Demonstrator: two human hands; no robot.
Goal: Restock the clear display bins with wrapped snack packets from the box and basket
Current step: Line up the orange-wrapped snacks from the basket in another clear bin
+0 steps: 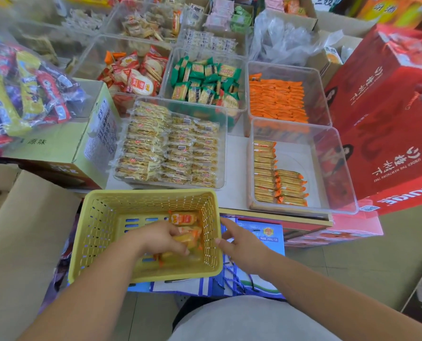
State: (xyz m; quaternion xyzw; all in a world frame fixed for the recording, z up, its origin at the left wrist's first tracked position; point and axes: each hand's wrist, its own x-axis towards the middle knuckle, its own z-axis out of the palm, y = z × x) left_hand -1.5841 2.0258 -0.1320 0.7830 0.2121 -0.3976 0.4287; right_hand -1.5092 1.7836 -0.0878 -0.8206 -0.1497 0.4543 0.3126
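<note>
1. Head view: left hand grips orange-wrapped packets inside the near yellow basket.
2. Right hand is open at the basket's right rim.
3. Risk: a loose bunched grip could drop packets before the part-filled near-right bin.

Both bare forearms reach forward from the bottom edge. Left hand palm down, fingers curled round a packet. Right hand just beside it, palm down, fingers straight, loosely spread, holding nothing.
</note>
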